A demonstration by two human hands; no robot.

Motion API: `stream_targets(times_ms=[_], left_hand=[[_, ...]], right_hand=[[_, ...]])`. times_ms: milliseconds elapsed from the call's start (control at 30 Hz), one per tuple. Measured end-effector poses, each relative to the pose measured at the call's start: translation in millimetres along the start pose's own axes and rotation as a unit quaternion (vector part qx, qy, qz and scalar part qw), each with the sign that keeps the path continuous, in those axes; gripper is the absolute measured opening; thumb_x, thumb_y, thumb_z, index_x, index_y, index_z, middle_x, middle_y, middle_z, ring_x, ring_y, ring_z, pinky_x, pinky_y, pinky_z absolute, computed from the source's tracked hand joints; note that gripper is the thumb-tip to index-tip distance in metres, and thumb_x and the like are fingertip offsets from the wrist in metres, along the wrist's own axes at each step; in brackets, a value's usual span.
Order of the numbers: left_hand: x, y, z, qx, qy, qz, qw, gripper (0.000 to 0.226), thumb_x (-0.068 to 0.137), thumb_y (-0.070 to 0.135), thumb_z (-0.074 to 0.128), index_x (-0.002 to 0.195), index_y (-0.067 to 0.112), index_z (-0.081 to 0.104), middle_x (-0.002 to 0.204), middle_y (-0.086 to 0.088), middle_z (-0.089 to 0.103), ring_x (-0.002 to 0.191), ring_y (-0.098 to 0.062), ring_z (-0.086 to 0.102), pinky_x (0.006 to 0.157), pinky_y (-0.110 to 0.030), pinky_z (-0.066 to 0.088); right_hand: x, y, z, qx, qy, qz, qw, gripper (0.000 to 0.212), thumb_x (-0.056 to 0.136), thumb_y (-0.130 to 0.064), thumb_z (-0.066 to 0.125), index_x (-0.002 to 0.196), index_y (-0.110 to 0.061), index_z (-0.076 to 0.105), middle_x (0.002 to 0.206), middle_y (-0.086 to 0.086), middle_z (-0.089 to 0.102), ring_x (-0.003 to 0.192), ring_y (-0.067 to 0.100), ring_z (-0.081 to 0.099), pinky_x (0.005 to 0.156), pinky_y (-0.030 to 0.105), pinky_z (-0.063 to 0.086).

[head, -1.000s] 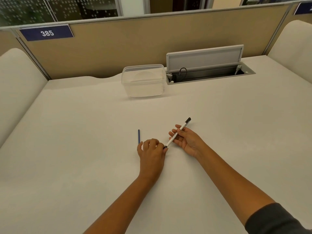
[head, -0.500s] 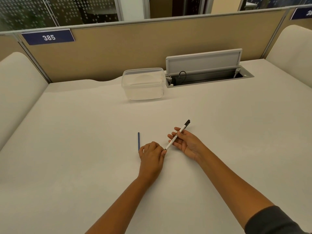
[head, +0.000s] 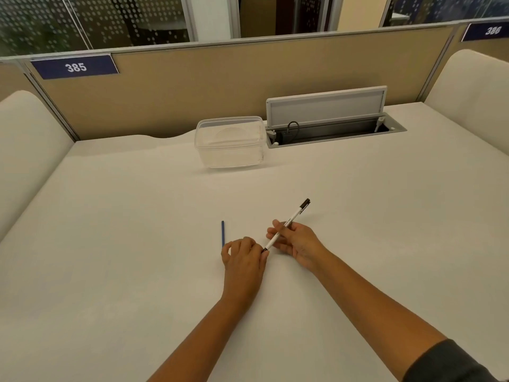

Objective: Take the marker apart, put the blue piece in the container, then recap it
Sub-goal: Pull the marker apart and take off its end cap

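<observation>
A white marker (head: 292, 217) with a black cap at its far end slants up to the right above the table. My right hand (head: 296, 241) grips its barrel around the middle. My left hand (head: 243, 256) has its fingers curled at the marker's near end, pinching the dark end piece there. A thin blue piece (head: 222, 233) lies flat on the table just left of my left hand, apart from it. The clear plastic container (head: 230, 143) stands at the back of the table with its lid on.
An open cable hatch (head: 330, 128) with a raised flap sits right of the container. A tan partition (head: 220, 86) bounds the desk at the back, with padded side panels left and right.
Both hands and the marker have kept their hold and pose. Only the head camera has tilted, so the scene sits slightly lower in view.
</observation>
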State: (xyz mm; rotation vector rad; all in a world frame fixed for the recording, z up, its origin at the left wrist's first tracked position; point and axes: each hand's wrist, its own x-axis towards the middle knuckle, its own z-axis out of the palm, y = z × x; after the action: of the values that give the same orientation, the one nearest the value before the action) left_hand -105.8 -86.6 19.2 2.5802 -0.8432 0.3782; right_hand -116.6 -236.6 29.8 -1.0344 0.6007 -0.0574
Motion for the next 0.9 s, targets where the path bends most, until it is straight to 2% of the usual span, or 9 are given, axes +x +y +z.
stream_targets(times_ms=[100, 167, 233, 367, 600, 733, 833, 900], left_hand=[[0, 1, -1, 0.030, 0.016, 0.006, 0.999, 0.015, 0.072, 0.015, 0.077, 0.067, 0.012, 0.063, 0.071, -0.003, 0.059, 0.070, -0.024, 0.060, 0.086, -0.037, 0.031], [-1, 1, 0, 0.044, 0.019, 0.011, 0.999, 0.017, 0.069, 0.017, 0.078, 0.066, 0.013, 0.063, 0.070, -0.002, 0.059, 0.070, -0.022, 0.060, 0.085, -0.036, 0.029], [-2, 2, 1, 0.062, 0.010, 0.032, 0.998, 0.019, 0.067, 0.020, 0.080, 0.065, 0.014, 0.062, 0.070, -0.001, 0.059, 0.071, -0.021, 0.061, 0.087, -0.037, 0.030], [-1, 4, 0, 0.057, -0.021, 0.021, 0.998, 0.022, 0.061, 0.020, 0.084, 0.062, 0.014, 0.062, 0.069, -0.003, 0.058, 0.070, -0.023, 0.060, 0.081, -0.045, 0.047], [1, 4, -2, 0.024, -0.042, 0.006, 0.999, 0.021, 0.062, 0.015, 0.084, 0.061, 0.012, 0.063, 0.072, -0.007, 0.057, 0.069, -0.027, 0.059, 0.078, -0.054, 0.048], [2, 2, 1, -0.005, -0.037, 0.015, 0.999, 0.017, 0.067, 0.012, 0.080, 0.064, 0.012, 0.064, 0.078, -0.008, 0.059, 0.074, -0.028, 0.060, 0.079, -0.053, 0.046], [2, 2, 6, -0.042, -0.061, -0.006, 0.997, 0.011, 0.083, 0.017, 0.066, 0.075, 0.009, 0.067, 0.091, -0.009, 0.059, 0.089, -0.029, 0.054, 0.089, -0.046, 0.035], [1, 4, 11, -0.074, -0.088, -0.029, 0.993, 0.020, 0.091, 0.023, 0.053, 0.087, 0.009, 0.067, 0.102, -0.007, 0.055, 0.099, -0.024, 0.046, 0.092, -0.036, 0.024]], right_hand=[[-4, 6, 4, -0.047, 0.013, -0.014, 0.999, 0.021, 0.080, -0.024, 0.070, 0.088, -0.006, 0.066, 0.084, 0.007, 0.071, 0.074, 0.014, 0.070, 0.061, 0.023, 0.057], [-6, 8, 4, -0.061, 0.022, -0.023, 0.998, 0.019, 0.081, -0.023, 0.070, 0.088, -0.006, 0.068, 0.084, 0.008, 0.070, 0.074, 0.014, 0.070, 0.061, 0.022, 0.057], [-7, 10, 3, -0.063, 0.028, -0.035, 0.997, 0.017, 0.082, -0.022, 0.069, 0.090, -0.007, 0.069, 0.087, 0.011, 0.070, 0.076, 0.016, 0.069, 0.062, 0.022, 0.057], [-7, 11, 4, -0.057, 0.038, -0.048, 0.996, 0.010, 0.085, -0.017, 0.064, 0.091, -0.010, 0.068, 0.083, 0.008, 0.070, 0.075, 0.016, 0.070, 0.063, 0.022, 0.058], [-4, 5, 3, -0.029, 0.011, 0.004, 0.999, 0.018, 0.090, -0.006, 0.055, 0.106, 0.000, 0.060, 0.089, 0.010, 0.066, 0.077, 0.019, 0.067, 0.066, 0.025, 0.058], [-2, 4, 2, -0.024, -0.001, 0.006, 1.000, 0.016, 0.090, -0.009, 0.055, 0.103, -0.001, 0.060, 0.088, 0.009, 0.065, 0.076, 0.018, 0.068, 0.062, 0.023, 0.058], [-3, 5, -1, -0.034, -0.015, -0.011, 0.999, 0.020, 0.092, -0.008, 0.052, 0.112, -0.005, 0.057, 0.088, 0.008, 0.064, 0.076, 0.017, 0.067, 0.061, 0.022, 0.057], [-5, 5, -5, -0.016, -0.021, -0.014, 1.000, 0.021, 0.093, -0.006, 0.049, 0.113, -0.006, 0.055, 0.088, 0.009, 0.064, 0.076, 0.017, 0.067, 0.060, 0.022, 0.056]])
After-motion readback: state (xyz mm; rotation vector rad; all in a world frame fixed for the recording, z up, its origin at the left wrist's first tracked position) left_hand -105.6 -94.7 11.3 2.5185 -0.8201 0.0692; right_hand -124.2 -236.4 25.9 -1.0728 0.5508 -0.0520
